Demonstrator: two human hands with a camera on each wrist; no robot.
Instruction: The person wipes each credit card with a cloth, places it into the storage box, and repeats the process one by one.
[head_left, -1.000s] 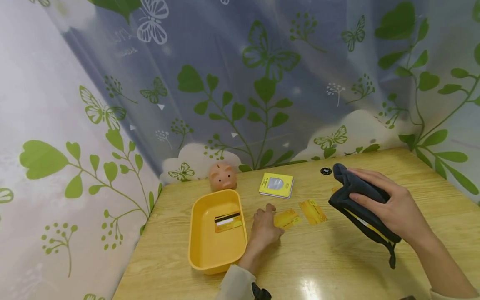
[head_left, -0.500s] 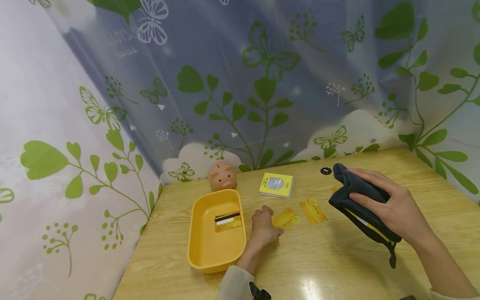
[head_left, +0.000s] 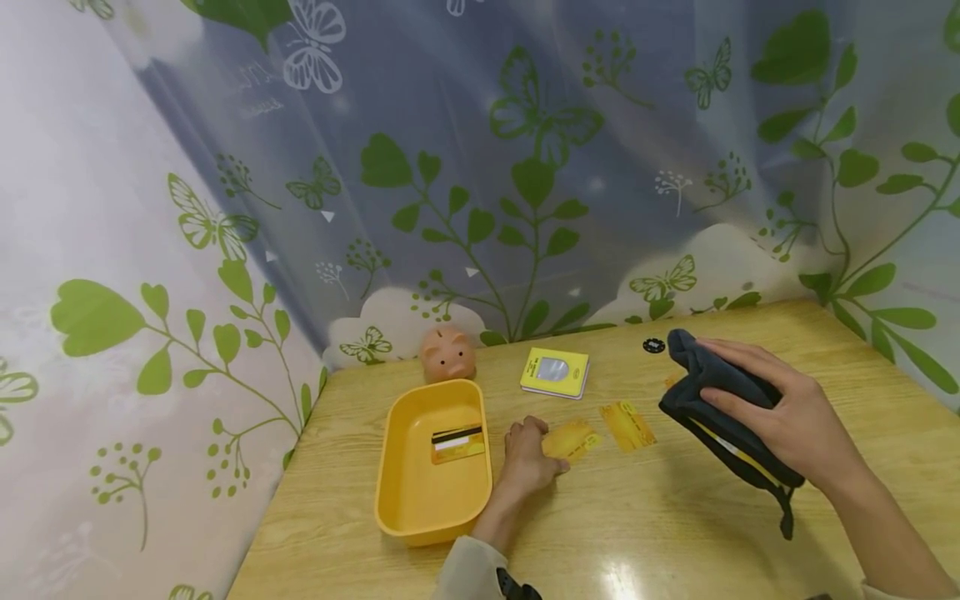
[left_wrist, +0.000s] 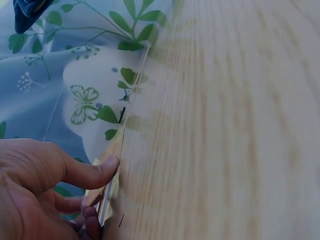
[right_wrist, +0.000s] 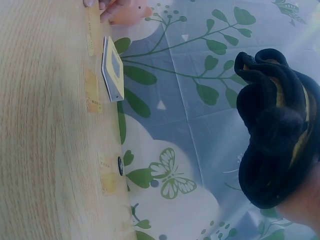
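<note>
My left hand (head_left: 527, 461) is low over the wooden table, its thumb and fingers pinching the left end of a gold bank card (head_left: 573, 439). The left wrist view shows the thumb on the card's near side and fingertips on its far side. A second gold bank card (head_left: 627, 426) lies just right of it. My right hand (head_left: 787, 417) holds a dark navy fabric pouch (head_left: 720, 396) above the table, thumb on one side and fingers over the other. Yellow shows inside the pouch's folds in the right wrist view, but its contents cannot be made out.
A yellow tray (head_left: 435, 508) holding a striped card (head_left: 457, 446) stands left of my left hand. Behind are a pink piggy bank (head_left: 447, 354), a yellow booklet (head_left: 556, 372) and a black poker chip (head_left: 654, 345). Another card (right_wrist: 106, 175) lies near the chip. A patterned curtain (head_left: 450, 167) hangs behind.
The left hand's card has shifted very slightly left, with the fingers around its end. The right hand and pouch have stayed in place; the head view has tilted a little.
</note>
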